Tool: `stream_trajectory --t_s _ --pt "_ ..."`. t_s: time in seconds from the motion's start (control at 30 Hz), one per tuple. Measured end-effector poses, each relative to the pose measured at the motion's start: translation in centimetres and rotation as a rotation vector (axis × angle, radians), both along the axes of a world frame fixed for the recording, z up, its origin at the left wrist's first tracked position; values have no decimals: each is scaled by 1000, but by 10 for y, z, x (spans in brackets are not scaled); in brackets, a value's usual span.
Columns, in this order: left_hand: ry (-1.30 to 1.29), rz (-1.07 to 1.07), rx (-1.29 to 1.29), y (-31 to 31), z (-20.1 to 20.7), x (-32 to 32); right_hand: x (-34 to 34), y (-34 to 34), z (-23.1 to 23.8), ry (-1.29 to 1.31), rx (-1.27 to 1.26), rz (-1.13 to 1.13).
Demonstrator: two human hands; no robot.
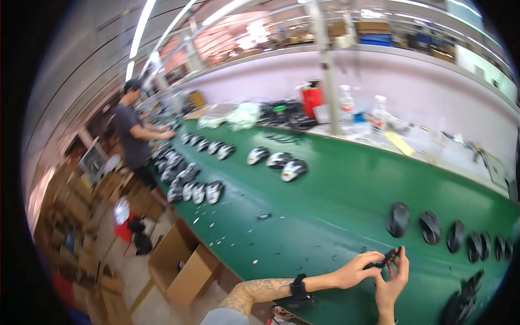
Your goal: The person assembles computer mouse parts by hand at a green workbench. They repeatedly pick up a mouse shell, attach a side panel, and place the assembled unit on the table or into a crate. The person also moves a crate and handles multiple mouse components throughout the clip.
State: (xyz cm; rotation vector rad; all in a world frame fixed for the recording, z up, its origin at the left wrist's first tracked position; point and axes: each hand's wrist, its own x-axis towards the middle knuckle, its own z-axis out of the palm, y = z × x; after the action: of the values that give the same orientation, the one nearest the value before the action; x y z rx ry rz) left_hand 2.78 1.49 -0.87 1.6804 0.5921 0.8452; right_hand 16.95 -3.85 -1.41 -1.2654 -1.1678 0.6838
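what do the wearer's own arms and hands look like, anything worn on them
Both hands are bare, no gloves. The left hand has a black wrist strap behind it, and the forearm carries dark tattoo patterns, with a grey sleeve edge near the elbow. The right hand shows nothing worn.

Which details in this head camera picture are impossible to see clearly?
- Small black part held between left hand and right hand: too small, fingers cover it; its kind is unclear.
- Dark pile at lower right: cut by the fisheye rim.
- Bits scattered on the green belt: too small.
- Co-worker's hands: far and blurred.
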Motion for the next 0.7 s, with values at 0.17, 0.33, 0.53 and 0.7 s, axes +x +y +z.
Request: stream_trajectory --t_s 0.17,0.33,0.53,0.7 --pt "31 106 -235 13 -3 0 -14 -4 2 -131 -33 -26" --pt "53 184 -158 10 5 5 -9 -2 -9 -38 34 12" --pt "123 172 -260 15 6 3 -14 -7 9 -202 78 2" --pt "369 460 259 82 4 -23 -5 -1 -14 -387 178 -48"
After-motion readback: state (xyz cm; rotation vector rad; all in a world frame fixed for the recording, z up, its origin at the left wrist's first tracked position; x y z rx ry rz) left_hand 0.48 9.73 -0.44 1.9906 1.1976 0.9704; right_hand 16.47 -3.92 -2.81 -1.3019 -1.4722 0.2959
